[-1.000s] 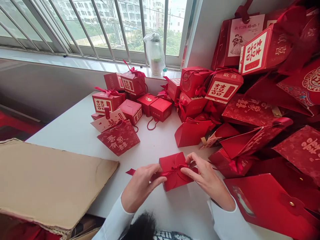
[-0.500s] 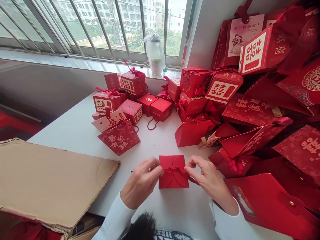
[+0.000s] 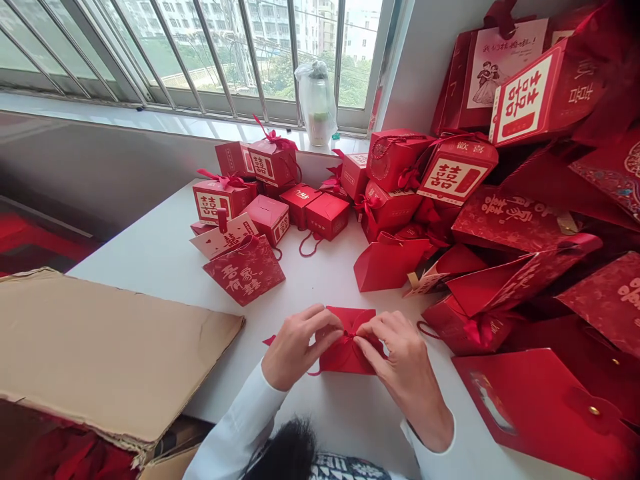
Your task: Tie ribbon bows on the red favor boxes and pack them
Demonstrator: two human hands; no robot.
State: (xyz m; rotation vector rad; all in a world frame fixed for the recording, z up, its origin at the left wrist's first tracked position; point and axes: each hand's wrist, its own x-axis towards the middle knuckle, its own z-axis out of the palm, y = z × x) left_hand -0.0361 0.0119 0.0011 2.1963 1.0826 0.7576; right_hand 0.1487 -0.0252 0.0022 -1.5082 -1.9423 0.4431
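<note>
A small red gift box (image 3: 345,361) with overlapping curved top flaps sits on the white table right in front of me. A red ribbon (image 3: 349,335) crosses its top and is knotted near the middle. My left hand (image 3: 303,343) pinches the ribbon just left of the knot, thumb and forefinger closed. From the right, my right hand (image 3: 397,350) pinches it too, its fingertips almost meeting the left ones. One ribbon end pokes out left of my left hand. Parts of the box top are hidden under my fingers.
Several red boxes (image 3: 327,217) stand at the back of the white table (image 3: 165,230). A tall heap of red gift bags and boxes (image 3: 505,220) fills the right side. A cardboard box (image 3: 115,347) lies at the left. A bagged jar (image 3: 319,110) stands on the windowsill.
Both hands have moved inward from the box's sides to the knot at its middle. The whole view has shifted slightly.
</note>
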